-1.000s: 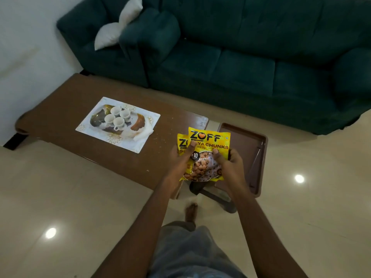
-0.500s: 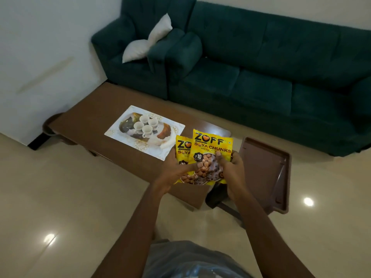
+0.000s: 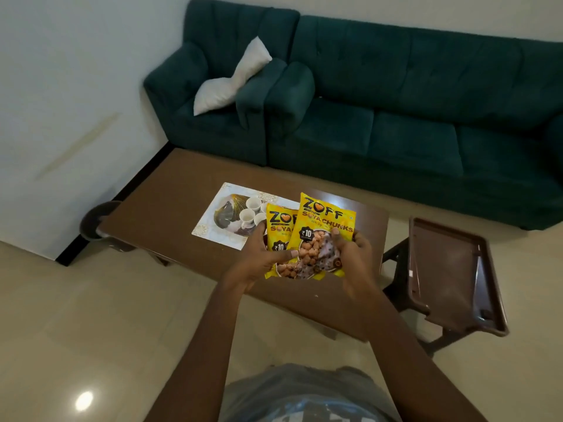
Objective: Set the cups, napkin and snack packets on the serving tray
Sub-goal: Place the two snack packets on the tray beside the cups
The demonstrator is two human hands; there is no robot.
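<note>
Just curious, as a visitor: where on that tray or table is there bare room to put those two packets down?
Free: the table left of the serving tray, and the strip between tray and sofa. On the tray, only the near-left corner beside the cups looks bare. Crowded: the cluster of cups; the snack packets hide the tray's right part.

Cups point(image 3: 247, 215) on tray point(image 3: 201, 231) on table point(image 3: 170, 205), packets point(image 3: 323, 229) just before them, sofa point(image 3: 396, 132) behind.

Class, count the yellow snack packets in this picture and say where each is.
2. The rear packet is held by the left hand; the front packet, overlapping it, by the right hand. Others could hide behind them.
</note>
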